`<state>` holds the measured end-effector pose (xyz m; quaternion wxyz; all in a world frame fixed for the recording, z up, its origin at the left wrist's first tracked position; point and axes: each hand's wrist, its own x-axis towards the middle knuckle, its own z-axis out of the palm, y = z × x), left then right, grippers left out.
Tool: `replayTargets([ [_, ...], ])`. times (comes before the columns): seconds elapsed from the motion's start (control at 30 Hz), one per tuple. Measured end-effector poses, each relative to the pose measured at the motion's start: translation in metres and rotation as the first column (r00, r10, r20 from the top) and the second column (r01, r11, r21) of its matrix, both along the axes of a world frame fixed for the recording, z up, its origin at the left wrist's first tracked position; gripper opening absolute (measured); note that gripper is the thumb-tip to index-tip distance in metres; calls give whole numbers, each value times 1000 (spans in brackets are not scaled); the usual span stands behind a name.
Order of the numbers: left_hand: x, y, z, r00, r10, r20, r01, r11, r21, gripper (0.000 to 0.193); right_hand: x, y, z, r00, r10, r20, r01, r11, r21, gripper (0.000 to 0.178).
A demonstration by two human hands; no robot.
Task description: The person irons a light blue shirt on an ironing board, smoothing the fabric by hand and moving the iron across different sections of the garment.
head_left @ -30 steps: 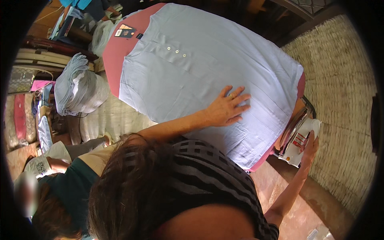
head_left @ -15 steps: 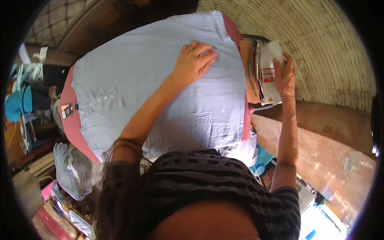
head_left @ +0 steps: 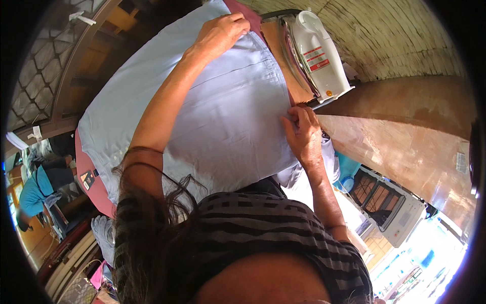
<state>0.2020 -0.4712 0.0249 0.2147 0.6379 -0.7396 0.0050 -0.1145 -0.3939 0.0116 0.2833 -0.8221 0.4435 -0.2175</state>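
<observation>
Nearest: one knit top (head_left: 248,223), soft, in black and grey stripes. Just beyond, one light-blue shirt (head_left: 217,126), thin woven cloth with fine creases, lay flat over one padded board (head_left: 93,190) with a dull-red cover and a rounded end.

Two hands on the cloth. Right hand (head_left: 305,134): at the near part of the hem, thumb set apart, the other fingers bent; could not tell whether cloth was pinched. Left hand (head_left: 223,35): at the far part of the hem, fingers curled and close together; pinch likewise could not be told.

Beside the hem, one iron (head_left: 324,58), smooth white plastic with a tapered body, rested against a flat orange-brown panel (head_left: 281,55). One dark paper tag (head_left: 87,177) lay at the collar end.

Farther off: one person in a blue top (head_left: 33,192), one metal lattice (head_left: 38,81) of diamond mesh.

Change from half a second earlier: right hand had left the iron for the hem; left hand had shifted from mid-shirt to the far edge.
</observation>
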Motion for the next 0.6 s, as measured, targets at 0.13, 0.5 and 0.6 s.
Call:
replayTargets([
  [0.13, -4, -8, -2, 1000, 13, 16, -12, 995, -101, 5, 4, -2, 1, 999, -42, -13, 42, 999, 24, 22],
  [0.5, -23, -24, -18, 997, 70, -42, -79, 948, -308, 5, 3, -12, -16, 993, -75, 87, 81, 994, -79, 14],
  [0.6, -21, -20, -21, 992, 123, 28, -116, 976, -182, 9, 2, -13, -16, 992, -71, 104, 78, 995, -67, 13],
])
